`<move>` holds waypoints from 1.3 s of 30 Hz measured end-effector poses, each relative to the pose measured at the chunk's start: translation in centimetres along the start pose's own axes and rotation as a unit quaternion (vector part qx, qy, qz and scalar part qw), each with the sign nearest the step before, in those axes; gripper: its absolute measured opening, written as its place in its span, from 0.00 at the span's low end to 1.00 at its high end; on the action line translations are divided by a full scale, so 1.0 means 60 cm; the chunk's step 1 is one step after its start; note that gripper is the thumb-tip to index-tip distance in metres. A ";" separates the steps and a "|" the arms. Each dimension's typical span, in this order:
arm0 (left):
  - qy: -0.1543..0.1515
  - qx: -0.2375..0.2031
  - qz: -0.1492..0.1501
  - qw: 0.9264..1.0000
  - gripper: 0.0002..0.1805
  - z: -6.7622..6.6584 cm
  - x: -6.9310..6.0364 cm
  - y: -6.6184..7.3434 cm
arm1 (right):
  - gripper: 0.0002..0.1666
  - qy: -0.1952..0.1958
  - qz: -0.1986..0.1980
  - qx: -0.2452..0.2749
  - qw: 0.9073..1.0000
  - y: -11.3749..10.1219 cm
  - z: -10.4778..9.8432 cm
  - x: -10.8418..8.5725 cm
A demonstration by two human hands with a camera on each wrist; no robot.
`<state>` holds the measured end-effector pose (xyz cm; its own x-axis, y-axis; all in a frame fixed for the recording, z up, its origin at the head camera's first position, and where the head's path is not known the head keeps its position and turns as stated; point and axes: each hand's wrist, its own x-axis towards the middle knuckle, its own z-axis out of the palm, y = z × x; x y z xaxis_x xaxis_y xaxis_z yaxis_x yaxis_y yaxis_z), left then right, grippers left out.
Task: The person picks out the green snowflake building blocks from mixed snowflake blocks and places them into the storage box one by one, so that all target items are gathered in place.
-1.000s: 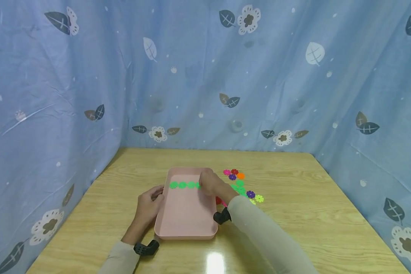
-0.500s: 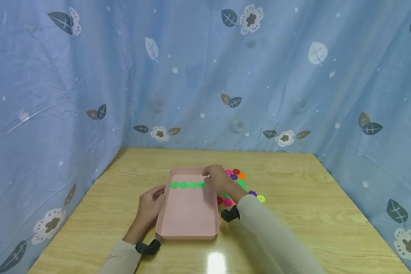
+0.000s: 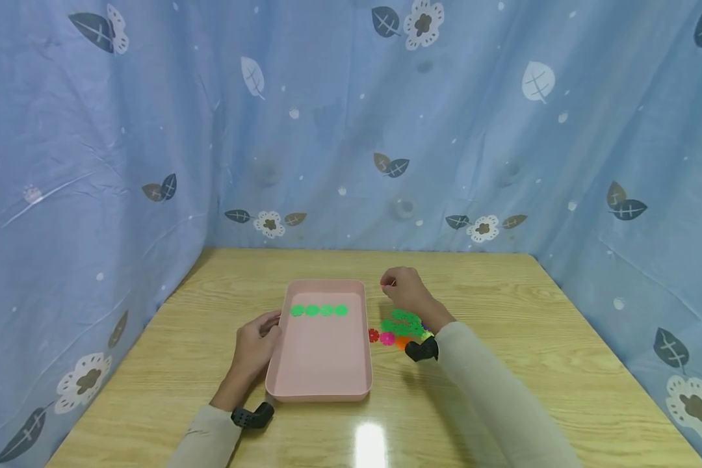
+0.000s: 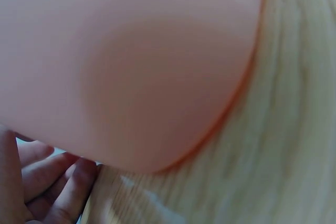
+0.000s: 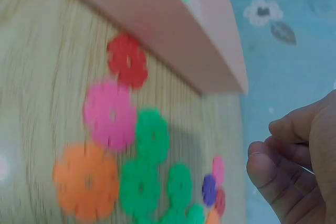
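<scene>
In the head view my left hand (image 3: 254, 348) rests against the left side of a pink tray (image 3: 322, 370). The left wrist view has its fingers (image 4: 65, 190) bent along the outside of the tray's wall. Several green flower-shaped slotted discs (image 3: 312, 311) lie in a row across the tray's far part. My right hand (image 3: 408, 290) is beyond the tray's right side, over the table, near a small group of discs mostly hidden behind it. In the right wrist view its thumb and fingers are loosely bent, with a gap and nothing visible between them.
Right of the tray lies a cluster of green discs (image 3: 402, 323), with a red disc (image 3: 374, 335), a pink disc (image 3: 387, 338) and an orange disc (image 3: 403, 342) before it. Purple disc (image 5: 209, 190) and others lie farther back. A patterned blue curtain (image 3: 339, 130) encloses the wooden table (image 3: 538, 364).
My right hand has left the far right end of the green row inside the tray and moved right, past the rim, to above the table. My left hand has stayed at the tray.
</scene>
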<state>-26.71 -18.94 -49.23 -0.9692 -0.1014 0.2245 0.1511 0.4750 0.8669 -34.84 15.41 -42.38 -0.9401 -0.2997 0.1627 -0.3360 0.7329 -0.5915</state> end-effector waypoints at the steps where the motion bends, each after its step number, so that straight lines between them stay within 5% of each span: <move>1: 0.000 0.000 0.000 1.000 0.22 0.000 0.000 0.000 | 0.10 0.003 0.003 0.000 1.000 0.006 -0.004 -0.002; 20: -0.002 -0.007 0.001 1.000 0.23 0.001 -0.004 0.002 | 0.07 -0.012 0.101 -0.048 0.994 0.074 -0.027 -0.038; 29: 0.001 -0.003 -0.001 1.000 0.22 -0.001 -0.004 -0.002 | 0.26 -0.017 0.123 -0.058 0.991 0.086 -0.014 -0.038; 39: -0.003 -0.004 -0.008 1.000 0.23 -0.001 -0.004 0.001 | 0.16 -0.014 0.160 -0.079 0.984 0.081 -0.010 -0.035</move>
<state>-26.45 -18.95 -49.21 -0.9726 -0.1035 0.2084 0.1376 0.4663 0.8739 -34.51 19.98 -45.15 -0.9979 -0.0543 -0.0353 -0.0308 0.8779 -0.4778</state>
